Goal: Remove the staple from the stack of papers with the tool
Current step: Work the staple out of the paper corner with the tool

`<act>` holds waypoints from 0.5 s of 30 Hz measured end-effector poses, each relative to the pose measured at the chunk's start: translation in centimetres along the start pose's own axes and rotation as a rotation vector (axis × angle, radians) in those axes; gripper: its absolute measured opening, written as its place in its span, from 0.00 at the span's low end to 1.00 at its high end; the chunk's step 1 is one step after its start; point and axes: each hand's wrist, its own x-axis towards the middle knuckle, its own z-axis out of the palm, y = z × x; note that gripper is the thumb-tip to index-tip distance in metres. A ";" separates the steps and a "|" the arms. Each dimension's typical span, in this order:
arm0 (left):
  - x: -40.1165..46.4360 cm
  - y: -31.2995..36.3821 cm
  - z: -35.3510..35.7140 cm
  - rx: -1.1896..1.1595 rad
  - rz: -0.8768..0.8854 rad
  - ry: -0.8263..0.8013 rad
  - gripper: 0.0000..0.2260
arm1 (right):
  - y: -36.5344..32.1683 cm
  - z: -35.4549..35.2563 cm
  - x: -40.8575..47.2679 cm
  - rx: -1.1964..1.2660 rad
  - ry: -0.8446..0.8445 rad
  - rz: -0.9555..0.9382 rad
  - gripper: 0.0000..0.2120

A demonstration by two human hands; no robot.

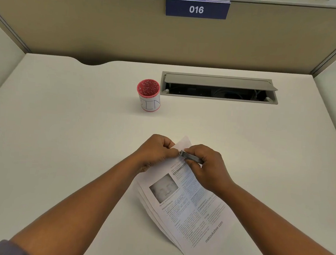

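A stack of printed papers [189,205] lies slanted on the desk, its far corner lifted between my hands. My left hand [155,150] pinches that upper corner, where a flap of paper is folded back. My right hand [206,166] grips a small metal staple remover tool [191,157], its tip pressed against the paper corner right beside my left thumb. The staple itself is too small to make out under the tool's tip.
A red cup [148,95] with a white label reading "BIN" stands on the desk beyond the papers. To its right, an open cable hatch [219,88] is set into the desk. Partition walls enclose the desk on three sides.
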 end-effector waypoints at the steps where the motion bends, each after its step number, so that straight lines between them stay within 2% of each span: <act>1: -0.1 0.0 0.1 0.005 0.009 0.004 0.09 | -0.1 0.0 0.0 -0.012 0.008 -0.007 0.09; 10: -0.3 0.3 0.1 0.054 0.025 0.003 0.07 | -0.8 -0.5 0.2 -0.209 -0.061 -0.107 0.11; 15: -0.4 0.4 -0.2 0.062 0.027 -0.010 0.07 | -0.8 -0.3 0.4 -0.169 -0.062 -0.048 0.09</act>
